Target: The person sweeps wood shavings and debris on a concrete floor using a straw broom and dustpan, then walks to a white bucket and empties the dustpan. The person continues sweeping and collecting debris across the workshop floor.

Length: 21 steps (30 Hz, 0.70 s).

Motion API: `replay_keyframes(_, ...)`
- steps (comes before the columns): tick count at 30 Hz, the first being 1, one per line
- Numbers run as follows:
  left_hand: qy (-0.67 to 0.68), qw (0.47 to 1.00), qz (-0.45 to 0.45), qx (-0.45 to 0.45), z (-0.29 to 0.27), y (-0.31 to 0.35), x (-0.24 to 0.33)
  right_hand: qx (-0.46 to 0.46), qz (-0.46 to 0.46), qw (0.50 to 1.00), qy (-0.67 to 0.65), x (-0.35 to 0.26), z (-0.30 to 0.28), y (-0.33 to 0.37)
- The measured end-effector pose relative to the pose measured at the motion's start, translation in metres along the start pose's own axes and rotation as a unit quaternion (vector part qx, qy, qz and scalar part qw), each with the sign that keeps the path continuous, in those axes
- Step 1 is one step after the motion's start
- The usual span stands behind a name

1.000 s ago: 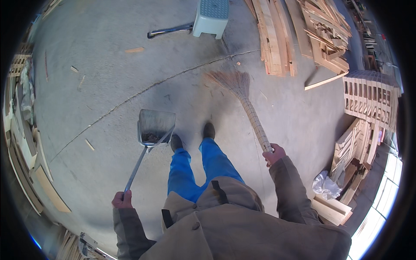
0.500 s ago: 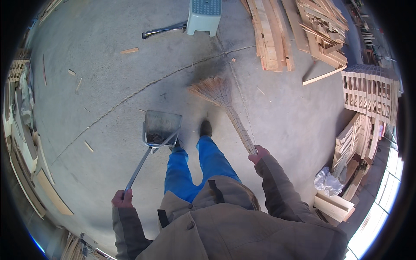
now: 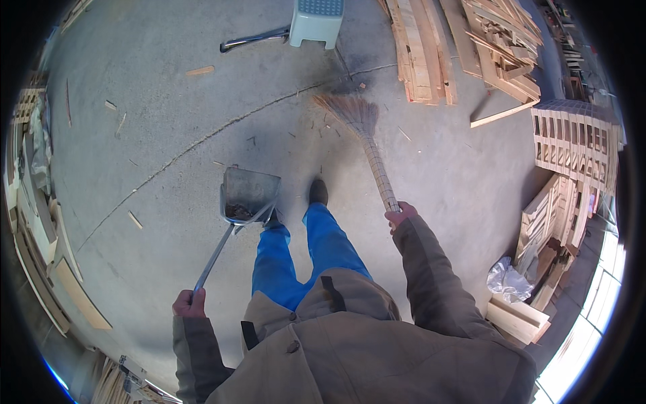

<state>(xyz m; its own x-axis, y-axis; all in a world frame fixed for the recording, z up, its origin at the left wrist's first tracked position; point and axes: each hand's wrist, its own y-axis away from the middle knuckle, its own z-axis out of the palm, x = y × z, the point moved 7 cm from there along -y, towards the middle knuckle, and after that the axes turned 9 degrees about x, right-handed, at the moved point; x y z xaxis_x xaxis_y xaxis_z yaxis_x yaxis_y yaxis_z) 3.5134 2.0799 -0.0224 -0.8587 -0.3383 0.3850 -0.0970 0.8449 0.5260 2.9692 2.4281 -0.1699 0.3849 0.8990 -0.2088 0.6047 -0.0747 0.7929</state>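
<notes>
My right hand (image 3: 402,214) is closed round the handle of a straw broom (image 3: 374,160). The bristles fan out ahead of me, close to a crack in the concrete floor, with small wood scraps (image 3: 325,128) scattered just left of and below them. On the other side, my left hand (image 3: 190,304) grips the long metal handle of a dustpan (image 3: 252,186). Its pan rests on the floor beside my left foot, and dark debris lies inside it.
A light blue stool (image 3: 317,23) stands at the far side beside a dark metal tool (image 3: 256,39). Long boards (image 3: 417,54) and a scrap-wood pile (image 3: 508,47) lie far right. A pallet stack (image 3: 575,145) and crumpled plastic (image 3: 509,280) are at right; planks (image 3: 79,296) line the left.
The broom has moved away from me, its bristles shifting up and slightly right. Small scraps now show on the floor where the bristles were. The dustpan has barely moved.
</notes>
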Motion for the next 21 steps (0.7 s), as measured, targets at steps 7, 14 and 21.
replay_keyframes(7, 0.040, 0.999, 0.016, 0.027, -0.011, 0.001, -0.018, -0.051, -0.027, 0.994, 0.094, 0.057, 0.061, -0.003)
replay_keyframes(14, 0.045, 0.998, 0.018, 0.025, -0.012, -0.004, -0.005, -0.101, -0.003, 0.985, 0.144, 0.090, 0.025, 0.093)
replay_keyframes(21, 0.012, 0.998, 0.054, 0.032, -0.010, -0.002, 0.018, -0.067, 0.041, 0.997, 0.025, 0.091, -0.034, 0.127)
